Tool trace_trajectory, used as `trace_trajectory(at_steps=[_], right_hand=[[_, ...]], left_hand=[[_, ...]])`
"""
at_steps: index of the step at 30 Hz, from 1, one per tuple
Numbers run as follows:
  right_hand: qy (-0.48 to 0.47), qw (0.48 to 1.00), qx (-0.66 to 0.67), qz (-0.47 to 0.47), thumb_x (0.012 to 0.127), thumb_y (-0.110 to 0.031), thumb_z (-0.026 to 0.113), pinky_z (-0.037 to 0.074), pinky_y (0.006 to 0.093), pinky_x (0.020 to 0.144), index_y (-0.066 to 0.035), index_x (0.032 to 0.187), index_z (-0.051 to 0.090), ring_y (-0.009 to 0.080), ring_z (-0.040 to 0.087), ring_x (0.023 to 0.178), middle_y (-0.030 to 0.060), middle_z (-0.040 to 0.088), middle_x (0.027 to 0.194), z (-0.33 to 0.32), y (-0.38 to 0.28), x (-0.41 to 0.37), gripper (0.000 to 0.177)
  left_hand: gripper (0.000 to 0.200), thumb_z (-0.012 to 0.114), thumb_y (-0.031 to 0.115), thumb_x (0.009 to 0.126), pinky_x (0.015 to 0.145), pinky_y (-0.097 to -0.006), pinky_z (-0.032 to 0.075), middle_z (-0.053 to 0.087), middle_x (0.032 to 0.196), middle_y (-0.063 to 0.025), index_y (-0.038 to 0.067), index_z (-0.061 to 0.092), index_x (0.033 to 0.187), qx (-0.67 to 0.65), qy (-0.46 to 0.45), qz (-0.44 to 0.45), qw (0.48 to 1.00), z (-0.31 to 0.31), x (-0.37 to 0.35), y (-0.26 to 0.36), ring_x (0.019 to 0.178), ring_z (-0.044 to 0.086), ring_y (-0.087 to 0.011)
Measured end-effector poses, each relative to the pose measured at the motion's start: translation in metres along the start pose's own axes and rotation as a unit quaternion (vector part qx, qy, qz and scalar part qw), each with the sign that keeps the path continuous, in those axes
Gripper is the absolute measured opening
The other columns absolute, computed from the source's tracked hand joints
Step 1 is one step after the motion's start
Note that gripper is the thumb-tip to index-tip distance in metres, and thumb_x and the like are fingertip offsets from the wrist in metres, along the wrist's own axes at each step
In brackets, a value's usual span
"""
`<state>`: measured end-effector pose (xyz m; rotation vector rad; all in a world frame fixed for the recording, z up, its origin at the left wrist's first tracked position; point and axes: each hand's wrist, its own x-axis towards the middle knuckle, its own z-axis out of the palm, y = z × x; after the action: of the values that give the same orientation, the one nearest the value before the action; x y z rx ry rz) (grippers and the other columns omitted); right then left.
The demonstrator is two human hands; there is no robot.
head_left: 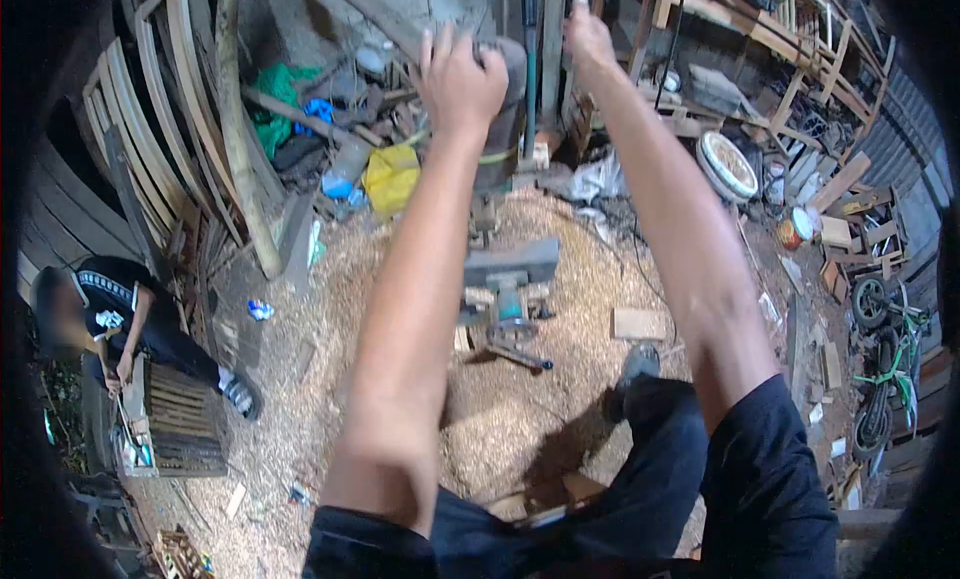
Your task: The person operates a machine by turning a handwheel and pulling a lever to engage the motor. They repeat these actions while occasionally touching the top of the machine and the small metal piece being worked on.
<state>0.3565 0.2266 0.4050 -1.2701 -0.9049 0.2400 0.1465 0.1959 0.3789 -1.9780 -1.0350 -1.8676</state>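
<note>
you're reaching beyond the teal-and-grey metal machine (510, 301) | left hand (465, 87) spreading open, right hand (590, 45) can't tell | pale wood shavings (580, 264) already surrounding machine, what's left unclear tbh

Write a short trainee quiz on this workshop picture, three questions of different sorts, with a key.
1. True or false: the left hand and the right hand are apart from each other.

2. Multiple choice: what colour is the bodywork of the small motorbike at the far right?
a) red
b) green
c) orange

3. Fill in the missing word: the flat wooden block lies on the ground among wood ____.

Key: 1. true; 2. b; 3. shavings
</note>
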Motion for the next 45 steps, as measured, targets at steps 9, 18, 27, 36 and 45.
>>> trace_trajectory(at_steps=[9,18,27,36,45], right_hand=[[-0.103,0.994,-0.009,0.042,0.094,-0.075,0.025,0.027,0.0441,0.114,0.015,0.136,0.045,0.0382,0.036,0.141,0.0312,0.043,0.145,0.040,-0.025,0.010,0.101],[-0.195,0.956,0.171,0.135,0.090,-0.078,0.038,0.048,0.0355,0.052,0.000,0.084,0.061,0.0195,0.053,0.052,0.0057,0.055,0.062,0.025,-0.084,0.024,0.081],[-0.254,0.939,0.210,0.095,0.093,-0.034,0.061,0.042,0.0328,0.052,-0.012,0.070,0.059,0.0169,0.049,0.051,0.0016,0.051,0.060,0.014,-0.069,-0.002,0.032],[-0.244,0.948,0.189,-0.081,0.094,-0.021,0.053,0.037,0.0309,0.050,-0.008,0.065,0.054,0.0136,0.044,0.049,0.0006,0.046,0.056,-0.015,-0.056,-0.071,0.032],[-0.198,0.936,0.291,-0.026,0.095,-0.016,0.049,0.032,0.0280,0.044,-0.007,0.061,0.048,0.0114,0.040,0.045,0.0015,0.044,0.054,-0.017,-0.052,-0.102,0.035]], left_hand=[[0.043,0.053,0.020,0.082,0.107,-0.0500,0.038,0.060,0.129,-0.0215,0.000,0.065,0.119,0.005,0.000,0.018,1.000,-0.013,0.002,0.009,0.127,0.049,-0.0436],[0.053,0.055,0.019,0.083,0.110,-0.0496,0.035,0.054,0.134,-0.0240,-0.002,0.053,0.131,-0.029,-0.022,0.005,0.999,-0.017,0.003,0.009,0.129,0.046,-0.0430],[0.069,0.053,0.031,0.098,0.120,-0.0433,0.018,0.020,0.157,-0.0289,-0.004,0.025,0.151,-0.133,-0.196,0.031,0.971,-0.063,-0.037,-0.018,0.148,0.019,-0.0395],[0.036,0.060,0.017,0.095,0.103,-0.0385,0.043,0.062,0.126,-0.0214,-0.003,0.060,0.125,-0.246,-0.248,-0.125,0.929,-0.122,-0.114,0.000,0.119,0.059,-0.0314],[0.025,0.053,0.012,0.101,0.096,-0.0278,0.045,0.070,0.114,-0.0095,-0.001,0.064,0.120,-0.299,-0.260,-0.378,0.837,-0.182,-0.203,-0.009,0.107,0.061,-0.0130]])
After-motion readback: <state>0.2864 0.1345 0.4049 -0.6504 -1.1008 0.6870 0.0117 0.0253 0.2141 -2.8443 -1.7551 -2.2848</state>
